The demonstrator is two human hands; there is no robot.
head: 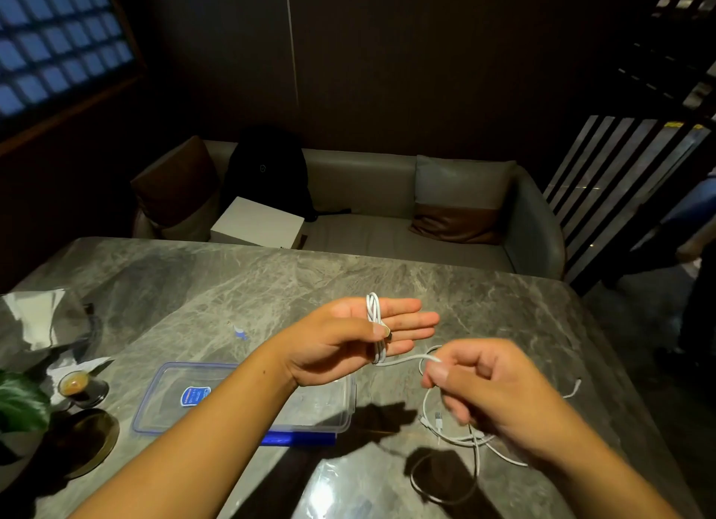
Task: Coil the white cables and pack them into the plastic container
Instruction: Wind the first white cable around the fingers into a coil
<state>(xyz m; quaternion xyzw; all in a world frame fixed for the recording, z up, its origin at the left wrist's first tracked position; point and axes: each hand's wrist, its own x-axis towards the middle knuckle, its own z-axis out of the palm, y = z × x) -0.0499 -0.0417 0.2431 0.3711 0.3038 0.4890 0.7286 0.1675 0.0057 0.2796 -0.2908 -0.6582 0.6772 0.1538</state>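
L hand [348, 336] above plastic container [248, 398], palm up, fingers straight, thumb pinning coiled white cable [375, 325] across palm. R hand [488, 394] to container's right, blurred, thumb + forefinger pinching cable's free run. Loose cables [461, 437] lie tangled on marble table [232, 286], right of container. Container sits open, nothing visible inside.
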